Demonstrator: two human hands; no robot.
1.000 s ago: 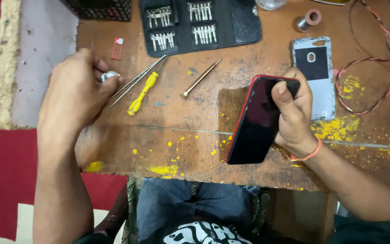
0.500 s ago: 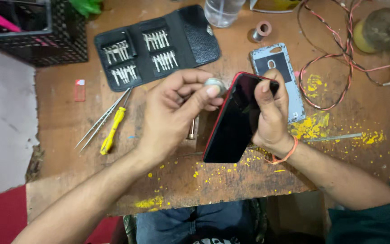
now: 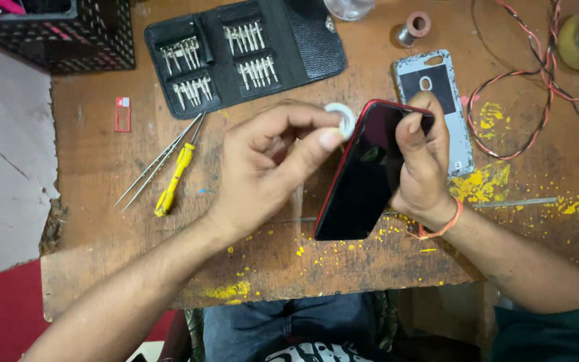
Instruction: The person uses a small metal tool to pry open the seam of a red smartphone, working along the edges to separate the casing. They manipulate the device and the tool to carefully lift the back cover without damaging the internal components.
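Observation:
My right hand (image 3: 422,164) grips a red-edged phone (image 3: 363,177) with a dark glossy screen, tilted above the wooden table (image 3: 102,154). My left hand (image 3: 273,167) pinches a small white round suction cup (image 3: 341,119) between thumb and fingers, right at the phone's upper left edge. Whether the cup touches the screen I cannot tell.
A black open case of screwdriver bits (image 3: 236,53) lies at the back. Tweezers (image 3: 159,161) and a yellow-handled screwdriver (image 3: 174,179) lie to the left. A silver phone back cover (image 3: 433,100) sits behind the right hand, with red-black wires (image 3: 537,87), a solder spool (image 3: 411,28) and a black crate (image 3: 55,33).
My left hand has carried the white cup from the table's left side over to the phone's upper edge. The right hand keeps its hold on the phone.

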